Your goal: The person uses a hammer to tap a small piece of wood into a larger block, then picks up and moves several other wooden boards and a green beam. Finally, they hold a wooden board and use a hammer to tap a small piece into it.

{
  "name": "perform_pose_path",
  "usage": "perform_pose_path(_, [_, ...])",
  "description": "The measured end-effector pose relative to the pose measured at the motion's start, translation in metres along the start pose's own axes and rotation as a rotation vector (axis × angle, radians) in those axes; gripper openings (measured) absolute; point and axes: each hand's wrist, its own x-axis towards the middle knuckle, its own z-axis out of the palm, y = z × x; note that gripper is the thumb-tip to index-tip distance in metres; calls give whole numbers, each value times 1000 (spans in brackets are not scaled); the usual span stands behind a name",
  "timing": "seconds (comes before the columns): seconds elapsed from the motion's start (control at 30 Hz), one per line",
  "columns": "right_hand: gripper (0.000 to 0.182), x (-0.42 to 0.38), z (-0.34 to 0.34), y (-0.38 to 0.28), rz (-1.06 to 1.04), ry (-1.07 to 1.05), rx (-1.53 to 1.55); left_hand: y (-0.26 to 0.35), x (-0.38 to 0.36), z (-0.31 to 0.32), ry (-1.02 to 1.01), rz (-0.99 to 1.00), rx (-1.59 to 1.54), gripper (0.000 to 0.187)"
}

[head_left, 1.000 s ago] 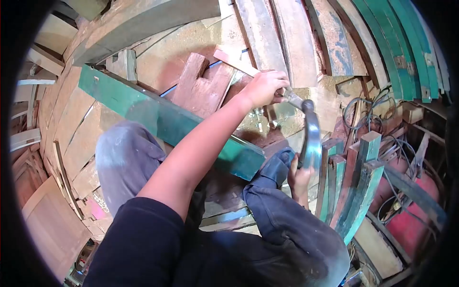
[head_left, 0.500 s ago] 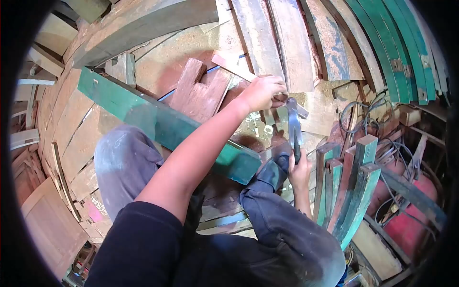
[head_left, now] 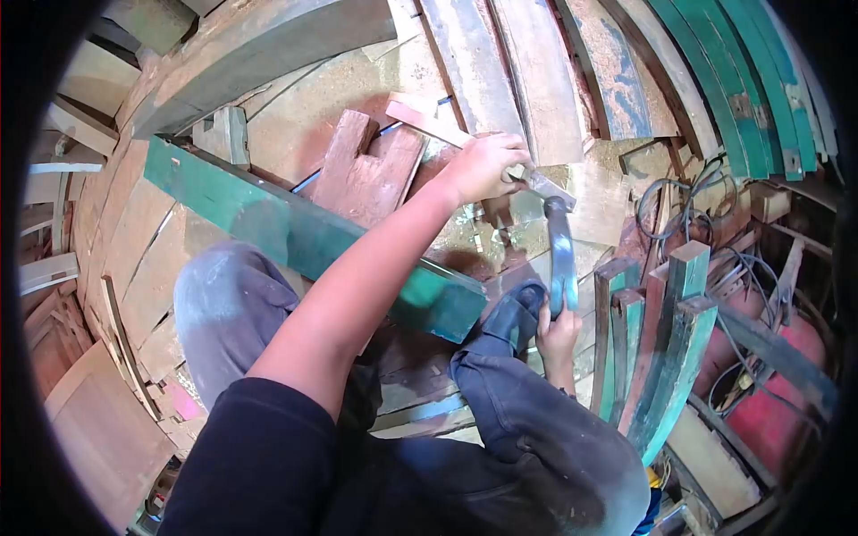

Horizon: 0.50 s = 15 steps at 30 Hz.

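Note:
My left hand [head_left: 490, 168] is closed around a narrow, pale wooden strip [head_left: 429, 123] with a reddish end, its fingers curled at the middle. Past the fingers, a greyish end [head_left: 556, 191] sticks out to the right. In my right hand [head_left: 558, 338] is a hammer [head_left: 562, 255], gripped low on the handle, its dark head overlapping that greyish end in this view. A long green-painted beam [head_left: 313, 237] lies slantwise below my left forearm. Behind it rests a notched reddish wooden block [head_left: 362, 174].
Several green-edged wooden pieces [head_left: 679, 330] stand upright at the right. Beyond them are coiled cables [head_left: 684, 210] and a red rounded object [head_left: 778, 375]. Long boards [head_left: 545, 80] lie across the back, with green planks [head_left: 724, 89] at the far right. Wood chips litter the floor.
The hammer and my right hand have shifted slightly right and down, and the hammer's angle has changed. My left hand has moved a little left, still gripping the strip.

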Motion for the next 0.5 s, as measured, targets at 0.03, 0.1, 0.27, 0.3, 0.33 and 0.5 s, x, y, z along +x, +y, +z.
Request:
perform_pose_path(0.03, [17,-1,2,1,-67,65,33,0,-1,0,1,3,-7,32])
perform_pose_path(0.1, [18,1,3,4,-154,124,79,-1,-2,-1,0,25,14,32])
perform_pose_path(0.27, [16,7,-2,17,-27,-9,-36,3,6,-10,-87,125,179,31])
perform_pose_path(0.3, [16,7,-1,22,-32,-13,-32,4,8,-10,-71,148,239,32])
perform_pose_path(0.33, [16,7,0,27,-33,-18,-31,3,9,-10,-51,164,267,32])
perform_pose_path(0.5, [24,11,-7,32,-145,-23,-134,-11,11,-9,-19,182,258,35])
